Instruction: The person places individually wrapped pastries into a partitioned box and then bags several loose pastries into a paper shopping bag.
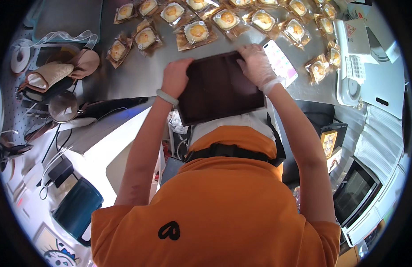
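Observation:
A dark rectangular baking tray (221,91) is tilted in front of my body, its near edge against my waist. My left hand (177,78), bare with a pale band at the wrist, is closed on its left edge near the far corner. At the far right corner my right hand (255,64), in a clear plastic glove, grips the rim. No goods show on the tray. Beside my right hand a phone with a lit screen (280,63) lies on the metal table. Several individually wrapped round pastries (196,32) in paper cups spread over the table beyond the tray.
Oven mitts (52,75), a sieve (63,107) and a tape roll (21,59) hang on the left pegboard. A dark teal bin-like container (78,209) stands lower left. At right are a white device (348,84) and a microwave-like oven (357,191).

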The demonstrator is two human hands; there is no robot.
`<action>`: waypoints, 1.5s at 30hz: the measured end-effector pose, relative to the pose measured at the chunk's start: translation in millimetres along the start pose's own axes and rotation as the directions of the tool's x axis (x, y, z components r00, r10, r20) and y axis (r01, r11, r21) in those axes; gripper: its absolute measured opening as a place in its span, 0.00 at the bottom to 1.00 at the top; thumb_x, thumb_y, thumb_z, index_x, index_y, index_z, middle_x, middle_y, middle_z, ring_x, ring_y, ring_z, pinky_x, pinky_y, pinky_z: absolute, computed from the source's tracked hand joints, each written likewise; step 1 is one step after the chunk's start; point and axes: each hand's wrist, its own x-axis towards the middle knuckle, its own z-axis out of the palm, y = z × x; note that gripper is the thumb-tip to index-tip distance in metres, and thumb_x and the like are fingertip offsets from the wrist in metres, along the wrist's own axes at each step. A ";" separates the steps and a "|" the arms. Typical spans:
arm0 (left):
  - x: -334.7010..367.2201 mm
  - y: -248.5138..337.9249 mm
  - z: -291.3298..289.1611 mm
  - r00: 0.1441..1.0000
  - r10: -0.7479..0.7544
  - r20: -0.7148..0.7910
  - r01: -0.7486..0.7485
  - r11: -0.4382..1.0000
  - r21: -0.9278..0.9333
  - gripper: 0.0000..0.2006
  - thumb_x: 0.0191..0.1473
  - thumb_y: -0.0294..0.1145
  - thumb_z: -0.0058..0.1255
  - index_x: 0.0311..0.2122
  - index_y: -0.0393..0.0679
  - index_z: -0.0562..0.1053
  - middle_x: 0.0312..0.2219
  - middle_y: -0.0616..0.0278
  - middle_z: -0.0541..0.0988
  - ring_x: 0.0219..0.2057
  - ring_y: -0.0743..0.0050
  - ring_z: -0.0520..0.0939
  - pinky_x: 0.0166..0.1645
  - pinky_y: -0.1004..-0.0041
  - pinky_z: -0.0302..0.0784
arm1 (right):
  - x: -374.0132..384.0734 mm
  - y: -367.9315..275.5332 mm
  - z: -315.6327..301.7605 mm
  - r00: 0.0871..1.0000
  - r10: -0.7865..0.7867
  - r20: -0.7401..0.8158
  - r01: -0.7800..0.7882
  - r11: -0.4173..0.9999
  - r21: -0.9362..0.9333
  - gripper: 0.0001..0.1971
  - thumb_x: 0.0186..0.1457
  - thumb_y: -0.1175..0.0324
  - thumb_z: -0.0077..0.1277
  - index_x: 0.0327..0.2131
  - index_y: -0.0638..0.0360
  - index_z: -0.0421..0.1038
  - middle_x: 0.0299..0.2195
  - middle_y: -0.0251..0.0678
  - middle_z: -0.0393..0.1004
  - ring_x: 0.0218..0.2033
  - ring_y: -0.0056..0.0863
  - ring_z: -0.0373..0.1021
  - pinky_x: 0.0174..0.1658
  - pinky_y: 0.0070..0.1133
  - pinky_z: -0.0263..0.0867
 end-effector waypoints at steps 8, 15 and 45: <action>14.8 -0.1 -6.6 0.996 0.019 -0.088 -0.016 0.999 0.033 0.19 0.40 0.16 0.50 0.41 0.40 0.74 0.34 0.49 0.78 0.38 0.47 0.76 0.46 0.59 0.70 | -117.5 96.2 0.4 0.942 0.320 -0.098 -0.334 0.924 -0.186 0.53 0.34 0.55 0.68 0.60 0.67 0.48 0.51 0.50 0.62 0.48 0.46 0.62 0.53 0.34 0.59; -40.0 4.1 -16.4 0.872 -0.168 -0.459 0.172 0.985 -0.035 0.20 0.46 0.25 0.55 0.48 0.39 0.70 0.37 0.52 0.76 0.42 0.51 0.75 0.50 0.58 0.68 | -146.4 59.9 21.1 0.787 0.602 -0.132 -0.616 0.779 -0.120 0.53 0.36 0.54 0.65 0.60 0.73 0.45 0.42 0.55 0.62 0.41 0.48 0.61 0.47 0.37 0.59; -53.9 16.3 10.3 0.734 -0.650 -0.196 0.622 0.760 -0.190 0.25 0.50 0.41 0.58 0.50 0.37 0.69 0.37 0.51 0.79 0.30 0.65 0.80 0.35 0.72 0.74 | -190.4 98.6 -16.8 0.981 0.174 -0.081 -0.147 0.952 0.269 0.06 0.48 0.71 0.54 0.28 0.57 0.66 0.53 0.41 0.65 0.53 0.42 0.59 0.56 0.36 0.52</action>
